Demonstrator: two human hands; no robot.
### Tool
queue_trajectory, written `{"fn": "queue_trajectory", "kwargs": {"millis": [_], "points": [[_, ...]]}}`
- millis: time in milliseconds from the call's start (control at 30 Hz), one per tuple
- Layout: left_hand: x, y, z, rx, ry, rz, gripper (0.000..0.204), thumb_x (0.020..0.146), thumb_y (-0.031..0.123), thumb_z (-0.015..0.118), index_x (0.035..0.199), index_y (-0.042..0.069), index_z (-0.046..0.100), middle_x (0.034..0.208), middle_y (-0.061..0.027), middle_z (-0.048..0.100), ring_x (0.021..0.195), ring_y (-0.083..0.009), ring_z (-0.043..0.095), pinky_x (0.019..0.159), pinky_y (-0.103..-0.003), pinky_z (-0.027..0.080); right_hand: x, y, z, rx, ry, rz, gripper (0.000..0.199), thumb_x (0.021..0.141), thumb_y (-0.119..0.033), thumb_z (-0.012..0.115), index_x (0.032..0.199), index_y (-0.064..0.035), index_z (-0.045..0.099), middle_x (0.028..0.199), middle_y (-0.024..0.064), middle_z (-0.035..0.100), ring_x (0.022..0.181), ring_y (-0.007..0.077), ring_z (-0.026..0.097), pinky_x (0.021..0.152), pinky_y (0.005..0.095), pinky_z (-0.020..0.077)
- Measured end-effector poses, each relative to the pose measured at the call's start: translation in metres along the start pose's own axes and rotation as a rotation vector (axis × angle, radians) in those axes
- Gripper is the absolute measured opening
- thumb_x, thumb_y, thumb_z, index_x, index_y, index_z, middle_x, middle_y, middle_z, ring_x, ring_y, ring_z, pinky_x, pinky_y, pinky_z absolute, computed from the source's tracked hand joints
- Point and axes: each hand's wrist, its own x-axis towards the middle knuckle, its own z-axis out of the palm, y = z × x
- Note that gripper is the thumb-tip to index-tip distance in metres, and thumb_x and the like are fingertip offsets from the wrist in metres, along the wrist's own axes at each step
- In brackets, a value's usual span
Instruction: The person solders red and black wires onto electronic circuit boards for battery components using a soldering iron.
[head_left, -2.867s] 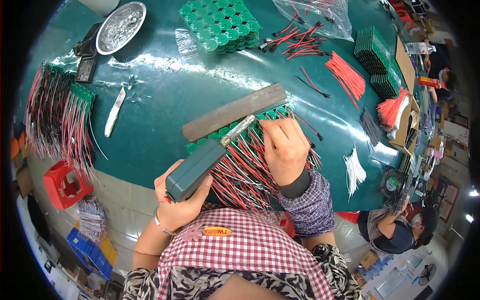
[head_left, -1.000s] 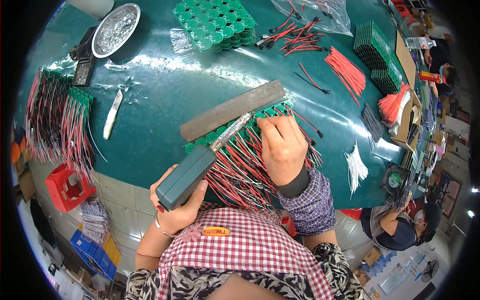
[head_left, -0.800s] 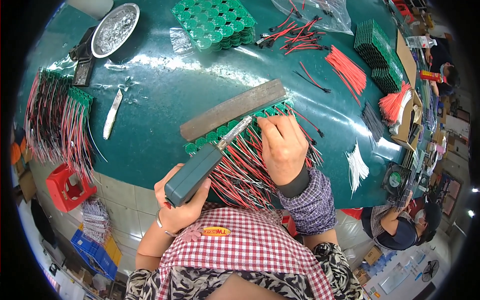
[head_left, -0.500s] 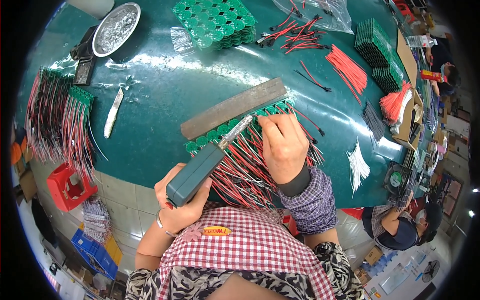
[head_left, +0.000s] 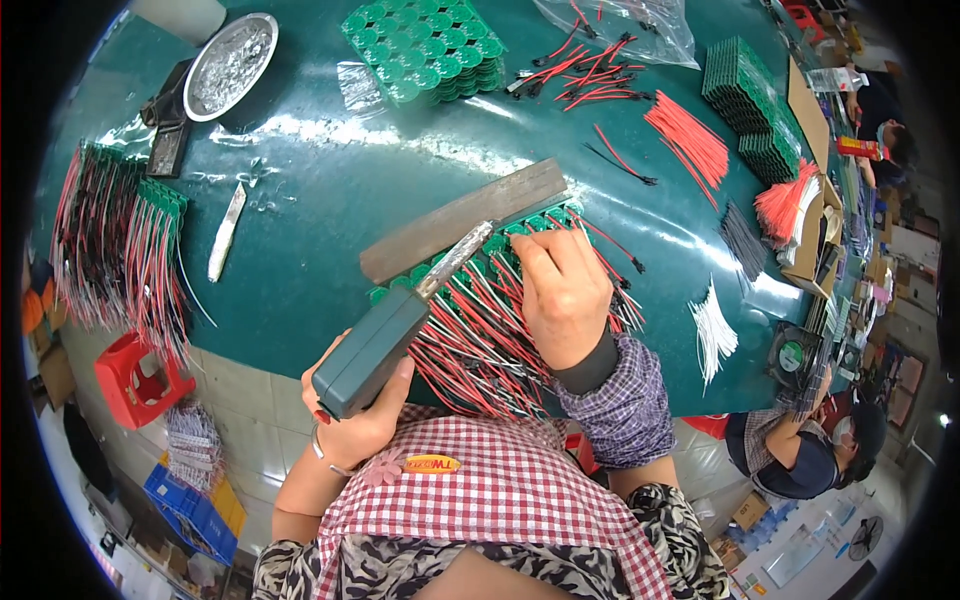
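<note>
1. Left hand [head_left: 362,420]: fingers curled tight round the dark green handle of a soldering iron [head_left: 390,330], metal tip angled up to the row of green circuit boards [head_left: 470,262].
2. Right hand [head_left: 565,295]: palm down, fingers bent, fingertips pressing red and black wires [head_left: 470,345] onto the boards; grasp itself cannot be told.
3. Flat grey metal bar [head_left: 465,215]: lying just behind the boards.
4. Farther on the green table [head_left: 300,250]: stack of green cell holders [head_left: 425,45], metal dish [head_left: 230,65], loose red wires [head_left: 690,140].
</note>
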Motion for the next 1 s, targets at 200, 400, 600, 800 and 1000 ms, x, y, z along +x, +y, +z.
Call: {"fn": "queue_trajectory", "kwargs": {"millis": [200,400,600,800,1000], "points": [[0.002,0.006,-0.005,0.005,0.022,-0.079,0.020,0.075,0.006,0.078,0.093,-0.001,0.072,0.084,-0.0130,0.072,0.066,-0.0211,0.069,0.062,-0.029,0.054,0.005,-0.008,-0.027,0.040,-0.083,0.068,0.029,0.073,0.010,0.065,0.100,-0.0025,0.069,0.094,0.0103,0.063,0.085,0.0287,0.062,0.073,0.0378,0.0524],[0.003,0.003,-0.004,-0.019,0.082,-0.018,0.021,0.075,0.007,0.079,0.094,-0.001,0.073,0.083,-0.0116,0.073,0.067,-0.0205,0.071,0.061,-0.030,0.054,0.048,0.076,-0.048,-0.024,-0.075,0.166,0.018,0.081,-0.003,0.069,0.098,-0.0034,0.064,0.090,0.0122,0.061,0.086,0.0305,0.059,0.077,0.0411,0.0482],[0.001,0.000,-0.003,-0.036,0.106,-0.028,0.022,0.075,0.007,0.080,0.095,-0.001,0.073,0.082,-0.0110,0.073,0.066,-0.0194,0.070,0.062,-0.029,0.054,0.064,0.134,-0.007,0.000,-0.163,0.200,0.017,0.083,-0.008,0.073,0.095,-0.0043,0.061,0.095,0.0129,0.059,0.093,0.0323,0.055,0.082,0.0402,0.0442],[0.000,-0.001,-0.007,-0.004,0.122,-0.005,0.022,0.075,0.006,0.080,0.094,-0.001,0.073,0.082,-0.0102,0.073,0.066,-0.0181,0.070,0.062,-0.029,0.054,0.060,0.095,-0.023,0.224,-0.137,0.331,0.012,0.091,-0.001,0.061,0.099,-0.0005,0.051,0.084,0.0195,0.058,0.073,0.0386,0.059,0.065,0.0442,0.0467],[-0.009,-0.008,-0.012,-0.069,0.069,-0.132,0.029,0.079,0.001,0.079,0.106,-0.004,0.070,0.098,-0.0089,0.072,0.086,-0.0162,0.068,0.077,-0.030,0.054,0.033,0.005,-0.048,0.174,-0.052,0.085,0.013,0.081,0.009,0.065,0.091,0.0014,0.064,0.085,0.0141,0.063,0.078,0.0284,0.064,0.070,0.0342,0.0504]]}}
